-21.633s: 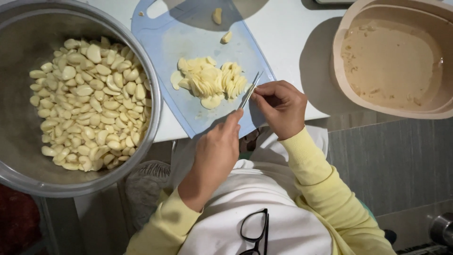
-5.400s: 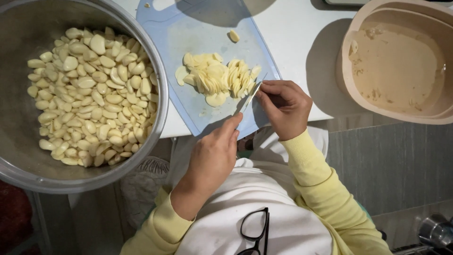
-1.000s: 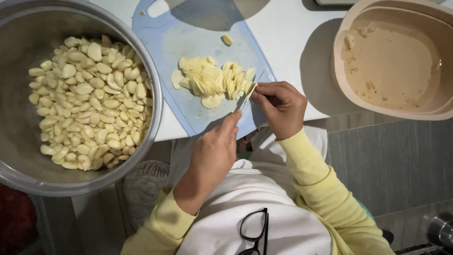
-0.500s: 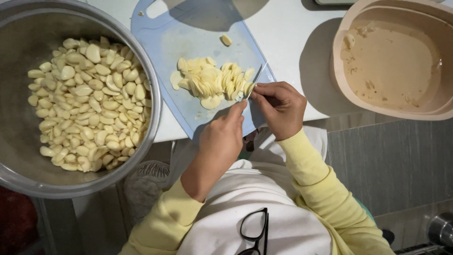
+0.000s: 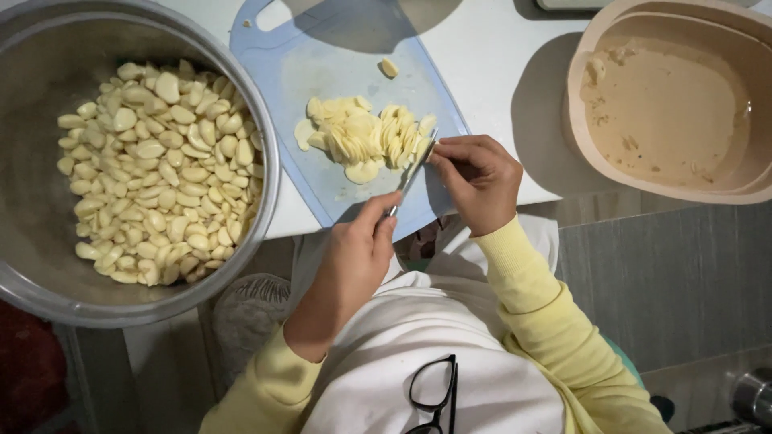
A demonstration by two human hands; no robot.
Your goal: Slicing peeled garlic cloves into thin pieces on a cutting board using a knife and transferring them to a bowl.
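My left hand (image 5: 354, 261) grips the handle of a small knife (image 5: 412, 170), its blade pointing up and right over the light blue cutting board (image 5: 322, 56). My right hand (image 5: 478, 183) pinches a garlic clove at the blade's tip, right beside a pile of garlic slices (image 5: 362, 138) in the middle of the board. One loose garlic piece (image 5: 389, 67) lies farther up the board.
A large metal bowl (image 5: 36, 241) at the left holds several peeled garlic cloves (image 5: 161, 169). A beige tub (image 5: 667, 104) with cloudy water stands at the right on the white table (image 5: 515, 96). Black glasses (image 5: 434, 394) hang on my white shirt.
My left hand pushed the knife up toward the pile half a second ago and has now drawn back a little. My right hand stays at the blade's tip.
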